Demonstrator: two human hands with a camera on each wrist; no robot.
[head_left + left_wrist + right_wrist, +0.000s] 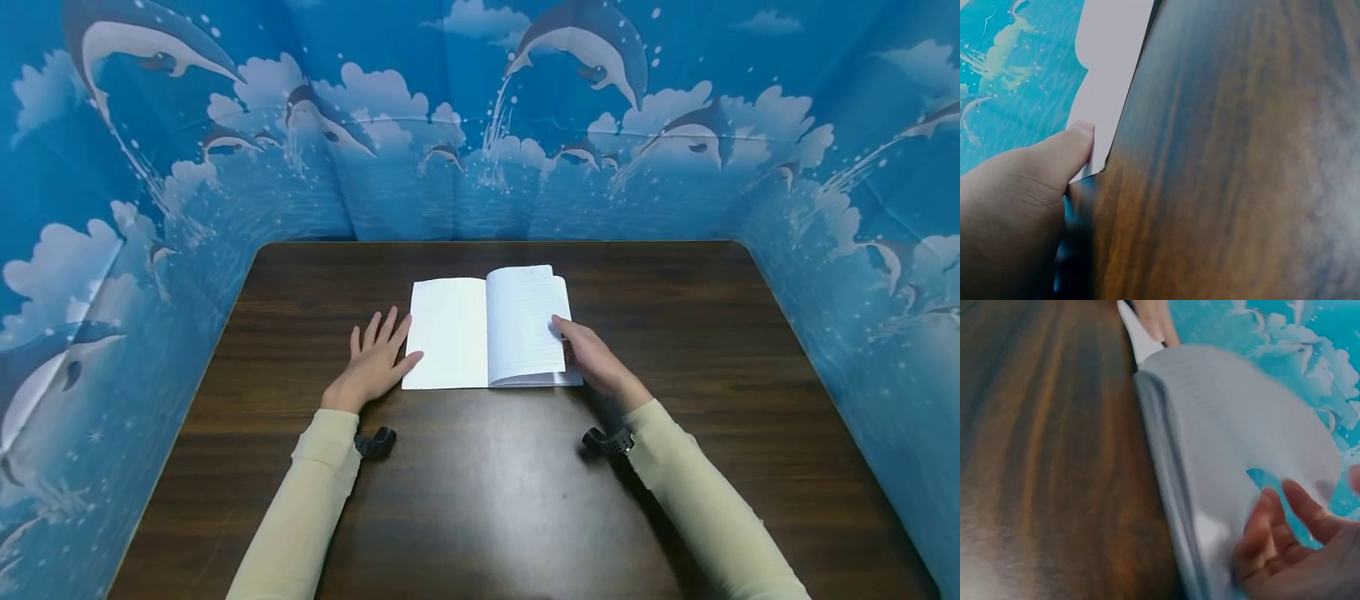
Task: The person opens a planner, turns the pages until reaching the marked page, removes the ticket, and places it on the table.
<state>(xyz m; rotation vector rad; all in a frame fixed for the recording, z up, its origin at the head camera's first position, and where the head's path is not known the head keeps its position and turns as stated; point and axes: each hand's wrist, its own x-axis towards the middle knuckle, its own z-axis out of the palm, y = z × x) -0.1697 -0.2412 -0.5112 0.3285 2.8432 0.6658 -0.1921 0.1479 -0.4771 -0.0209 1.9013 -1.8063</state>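
Observation:
An open notebook [448, 333] lies on the table, its left side blank and its right page [525, 325] faintly ruled. That right page is lifted and bows above the pages under it, its curve plain in the right wrist view. My left hand [372, 364] is spread flat at the left edge, with the thumb [1075, 147] resting on the lower left corner. At the right edge my right hand [600, 360] holds the lifted page, thumb on top. In the right wrist view its fingers [1272, 531] are bent beside the page edge, partly blurred.
The dark wood table [480, 500] extends around the notebook on all sides. A blue curtain [405, 200] printed with dolphins and clouds hangs along its back and sides. Black bands [375, 443] sit at both wrists, below the pale sleeves [300, 508].

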